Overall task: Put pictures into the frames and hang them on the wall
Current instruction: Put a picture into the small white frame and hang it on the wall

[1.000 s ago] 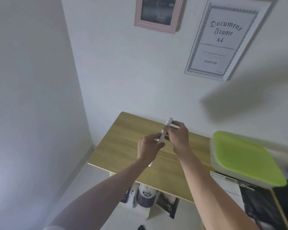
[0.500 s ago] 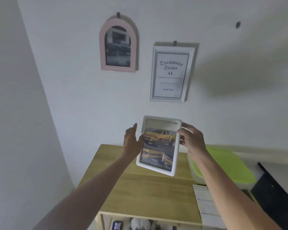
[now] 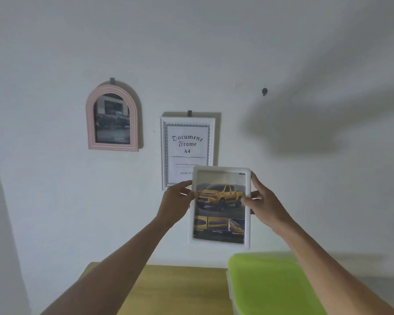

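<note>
You have one view only, worn on your head, facing the wall (image 3: 55, 201) nearly straight on and tilted slightly up. The white frame (image 3: 221, 243) fills its centre at arm's reach, both forearms rise from the bottom edge, and the table (image 3: 180, 289) shows only along the bottom.

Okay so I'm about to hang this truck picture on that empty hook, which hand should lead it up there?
Probably the right hand: it grips the white frame on the edge nearer the free hook, up and to the right. The left hand, holding the far edge, would steady it.
</note>
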Tool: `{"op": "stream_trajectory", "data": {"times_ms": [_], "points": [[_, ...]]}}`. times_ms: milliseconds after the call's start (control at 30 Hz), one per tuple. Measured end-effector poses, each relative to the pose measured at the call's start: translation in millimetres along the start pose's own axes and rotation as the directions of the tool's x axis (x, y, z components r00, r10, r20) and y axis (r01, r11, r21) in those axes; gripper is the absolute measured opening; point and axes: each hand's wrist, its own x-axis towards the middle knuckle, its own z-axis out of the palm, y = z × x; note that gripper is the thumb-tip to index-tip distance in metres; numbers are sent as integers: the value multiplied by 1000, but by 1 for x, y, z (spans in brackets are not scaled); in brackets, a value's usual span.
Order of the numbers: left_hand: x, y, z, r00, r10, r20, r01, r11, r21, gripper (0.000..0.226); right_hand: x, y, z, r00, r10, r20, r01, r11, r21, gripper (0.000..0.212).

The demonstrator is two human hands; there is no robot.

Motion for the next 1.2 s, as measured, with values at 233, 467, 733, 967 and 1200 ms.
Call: {"op": "stream_trajectory", "data": {"times_ms": [233, 467, 733, 967, 1200], "points": [[79, 63, 74, 989, 132, -63, -131, 991, 19, 53, 76, 18, -88, 983, -79, -168, 105, 983, 152, 69], [153, 117, 118, 963, 237, -130, -219, 966, 140, 63, 147, 7, -154, 932, -209, -295, 227, 973, 30, 54], [221, 166, 142, 933, 336, -133, -276, 900, 338, 62, 228, -8, -203, 906, -278, -319, 275, 960, -55, 56], [256, 175, 152, 913, 372, -166, -268, 855, 444, 58, 266, -11, -208, 879, -338, -337, 321, 941, -107, 55], [271, 160, 151, 901, 397, -176, -269, 829, 490, 57, 284, 0, -197, 831, -465, -305, 416, 884, -213, 46]]}}
